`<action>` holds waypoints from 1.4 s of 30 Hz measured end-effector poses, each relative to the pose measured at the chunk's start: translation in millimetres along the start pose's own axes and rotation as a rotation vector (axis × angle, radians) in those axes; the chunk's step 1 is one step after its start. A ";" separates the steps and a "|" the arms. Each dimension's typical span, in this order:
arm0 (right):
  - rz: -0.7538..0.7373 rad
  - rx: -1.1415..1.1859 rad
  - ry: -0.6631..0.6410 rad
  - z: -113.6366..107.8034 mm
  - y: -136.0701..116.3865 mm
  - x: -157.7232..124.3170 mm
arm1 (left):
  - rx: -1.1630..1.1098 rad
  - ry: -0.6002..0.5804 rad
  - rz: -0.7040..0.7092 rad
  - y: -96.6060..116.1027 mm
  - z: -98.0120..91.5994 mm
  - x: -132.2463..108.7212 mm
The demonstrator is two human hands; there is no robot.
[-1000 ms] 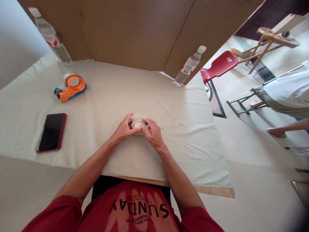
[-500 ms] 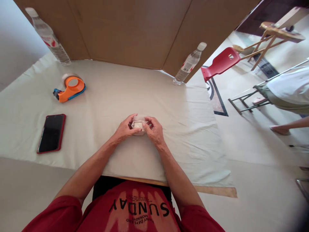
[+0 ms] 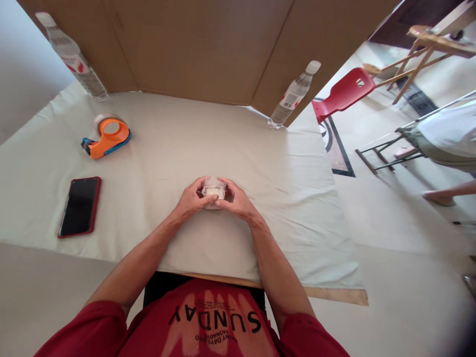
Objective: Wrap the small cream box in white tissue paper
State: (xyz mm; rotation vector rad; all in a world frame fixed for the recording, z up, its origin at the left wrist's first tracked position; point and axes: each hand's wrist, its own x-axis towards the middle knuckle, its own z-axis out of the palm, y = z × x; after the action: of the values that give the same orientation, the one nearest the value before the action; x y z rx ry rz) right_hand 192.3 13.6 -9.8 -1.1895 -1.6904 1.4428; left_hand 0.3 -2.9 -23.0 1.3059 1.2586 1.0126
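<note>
One bottle (image 3: 76,62) stood at the far left corner of the desk (image 3: 159,144), capped, its label red and white, close against a wall of brown cardboard (image 3: 208,49) that ran along the back edge. Nearer the front on that side lay a phone (image 3: 79,206) in a red case, its dark screen facing up. Between the two in depth and slightly further right, an orange and blue dispenser (image 3: 111,140) lay on the pale cloth (image 3: 156,173) with a roll of tape in it. At the middle, towards the front edge, the left hand (image 3: 191,199) curled round one side of a small whitish packet (image 3: 213,191), its thumb along the near side. Both hands gripped it, the right hand (image 3: 238,200) closing in from the other side, with the thumb tips nearly meeting in front; whether the packet rested on the cloth or just above it could not be told. Further right, a second bottle (image 3: 295,94) stood before the cardboard's right end. Beyond the desk were a red chair (image 3: 347,92), a wooden stool (image 3: 431,39) and, furthest right, another person (image 3: 451,134) in a white top, partly cut off by the edge.
</note>
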 end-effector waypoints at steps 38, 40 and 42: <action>-0.002 0.082 0.206 12.0 -22.3 18.5 | -0.291 -0.200 -0.164 11.3 -10.8 -0.1; -0.005 0.030 0.199 12.9 -24.1 15.2 | -0.287 -0.197 -0.161 10.9 -10.4 -0.2; -0.008 -0.002 0.198 14.3 -25.2 11.5 | -0.265 -0.183 -0.148 10.3 -9.9 -0.5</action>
State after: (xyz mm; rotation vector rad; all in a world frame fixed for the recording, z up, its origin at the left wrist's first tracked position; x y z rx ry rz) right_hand 168.9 18.0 10.4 -1.2804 -1.5591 1.2739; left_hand -8.1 -1.7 -11.5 1.0596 1.0271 0.8992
